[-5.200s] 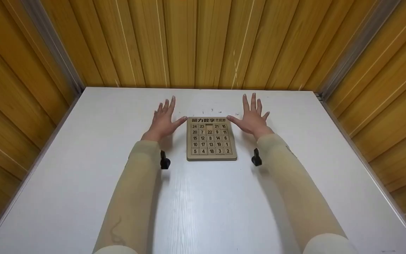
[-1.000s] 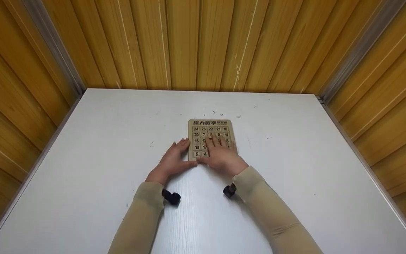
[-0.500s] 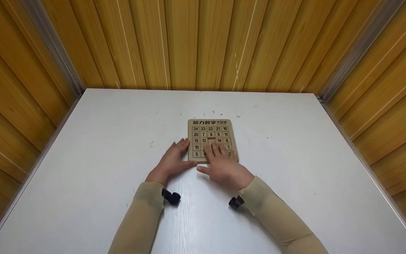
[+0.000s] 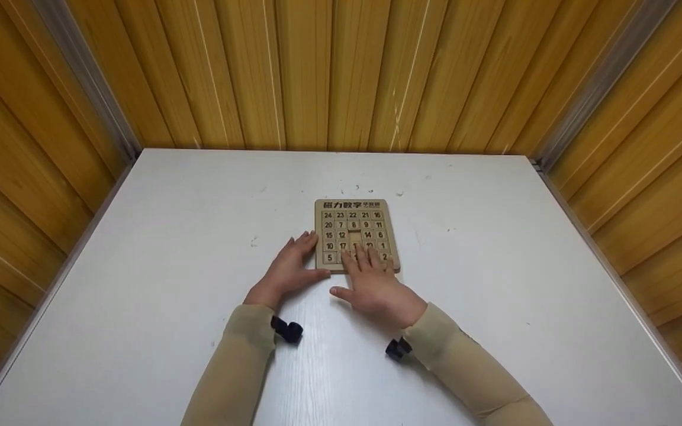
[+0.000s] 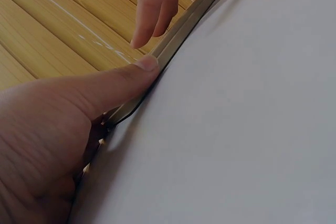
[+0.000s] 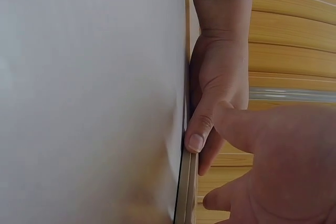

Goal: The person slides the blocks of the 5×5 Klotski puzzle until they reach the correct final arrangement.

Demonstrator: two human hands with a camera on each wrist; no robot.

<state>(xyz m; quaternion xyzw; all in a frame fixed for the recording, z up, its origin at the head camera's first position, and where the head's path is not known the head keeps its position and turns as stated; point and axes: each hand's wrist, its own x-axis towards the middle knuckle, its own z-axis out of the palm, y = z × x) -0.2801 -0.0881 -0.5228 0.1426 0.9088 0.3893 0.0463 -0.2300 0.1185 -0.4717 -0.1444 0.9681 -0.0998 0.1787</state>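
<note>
A wooden number slide puzzle point(image 4: 353, 205) lies flat on the table, its numbered tiles in rows under a printed heading. One gap point(image 4: 354, 236) shows in the middle column, below the tile marked 8 point(image 4: 353, 225). My left hand point(image 4: 285, 269) holds the puzzle's near left corner, fingers along the left side and thumb against the near edge; in the left wrist view the thumb point(image 5: 123, 82) lies along that edge. Fairly straight fingers of my right hand point(image 4: 379, 290) rest over the lower tiles, hiding several, with the thumb out to the side.
The white table point(image 4: 140, 266) reaches to a yellow wood-look panel wall point(image 4: 305, 77) at the back, with similar walls on both sides. Small dark marks dot the tabletop beyond the puzzle. A black wrist camera point(image 4: 287, 329) sits at the left cuff, another point(image 4: 398, 348) at the right.
Both hands came from beside the puzzle's top to its near side. Tiles 22 and 8 slid up, so the gap went from top row to middle. My right hand drew back toward me; the left stayed.
</note>
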